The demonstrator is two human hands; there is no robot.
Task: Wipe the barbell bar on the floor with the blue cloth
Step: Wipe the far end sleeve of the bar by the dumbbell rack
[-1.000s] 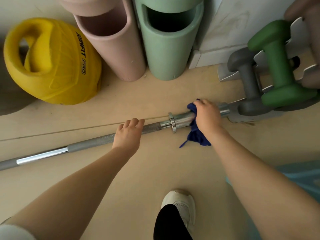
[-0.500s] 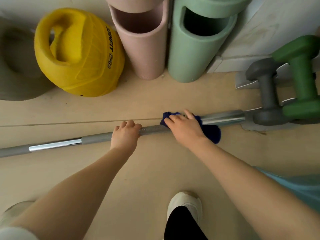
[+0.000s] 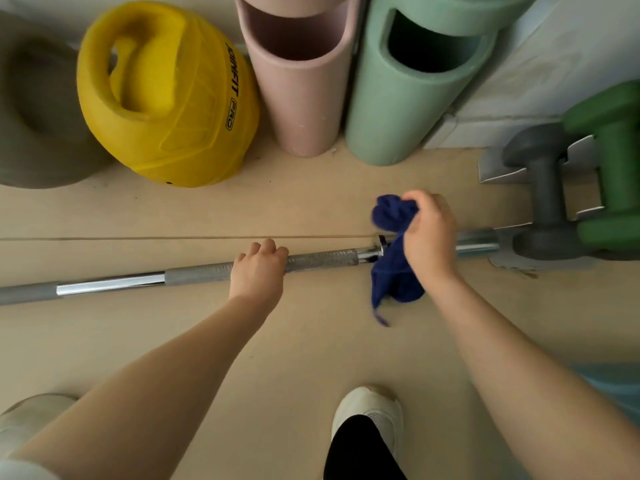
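Beige floor [image 3: 311, 341] with seam line; white wall [image 3: 571, 46] behind; soft even light.

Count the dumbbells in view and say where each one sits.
2. The grey dumbbell stands on the rack at the right, by the barbell bar end. The green dumbbell sits just right of it, cut by the frame edge; more may lie beyond.

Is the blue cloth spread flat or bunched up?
Bunched up: the blue cloth hangs crumpled from the right hand over the barbell bar.
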